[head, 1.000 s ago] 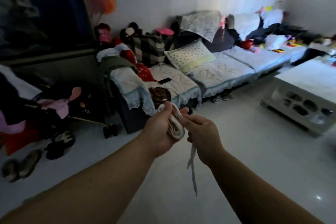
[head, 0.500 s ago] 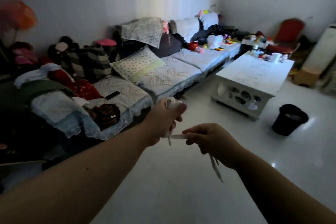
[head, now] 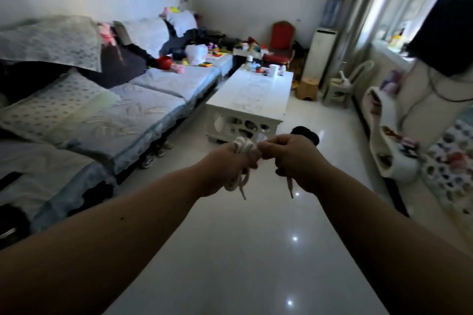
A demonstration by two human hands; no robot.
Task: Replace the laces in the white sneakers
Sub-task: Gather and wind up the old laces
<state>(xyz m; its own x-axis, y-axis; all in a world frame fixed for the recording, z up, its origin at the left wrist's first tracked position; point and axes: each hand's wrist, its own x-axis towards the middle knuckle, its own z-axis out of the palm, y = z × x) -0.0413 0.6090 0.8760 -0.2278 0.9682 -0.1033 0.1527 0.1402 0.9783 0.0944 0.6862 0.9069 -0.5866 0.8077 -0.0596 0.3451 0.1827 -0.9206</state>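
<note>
Both hands (left hand [head: 227, 166], right hand [head: 294, 158]) grip white laces [head: 242, 147].

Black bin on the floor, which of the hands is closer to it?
Right. The right hand is in front of the black bin, hiding part of it; the left hand, gripping the bundled white lace, is off to its left.

left grip [head: 227, 166], right grip [head: 294, 158] — curled, close together
</note>
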